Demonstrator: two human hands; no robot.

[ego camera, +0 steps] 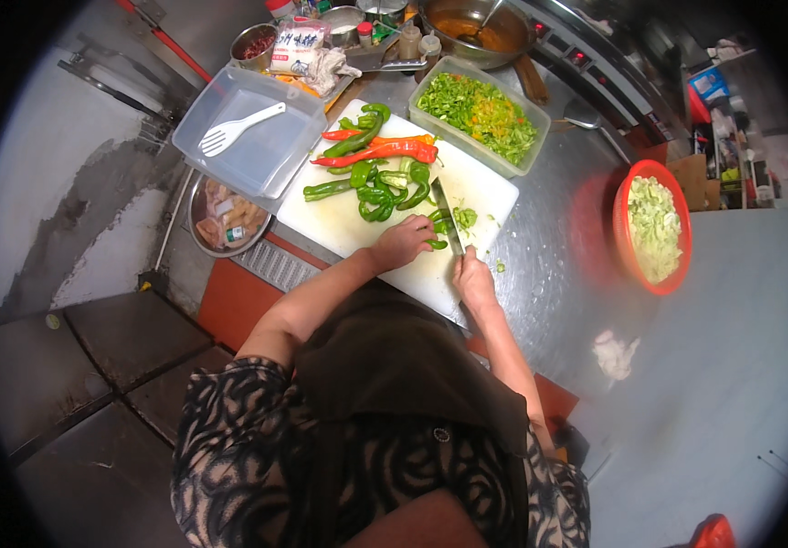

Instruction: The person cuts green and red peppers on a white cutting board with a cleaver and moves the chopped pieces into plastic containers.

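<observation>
In my right hand (474,277) is the handle of a kitchen knife (443,204), its blade angled away from me over a white cutting board (490,181). My left hand (402,241) presses a green pepper (437,244) to the board, with curled fingers just left of the blade. Small chopped green pieces (464,218) lie right of the knife. Beyond my left hand several green peppers (380,200) are heaped, some looking cut open. Long red peppers (387,152) lie among them toward the board's far side.
A clear plastic tub (263,156) holding a white slotted spatula (239,130) stands left. Behind the board sits a tub (464,151) of chopped peppers. A red colander (620,222) of chopped pale greens is right. A metal bowl (257,237) and a sauce-filled pan (445,49) stand nearby.
</observation>
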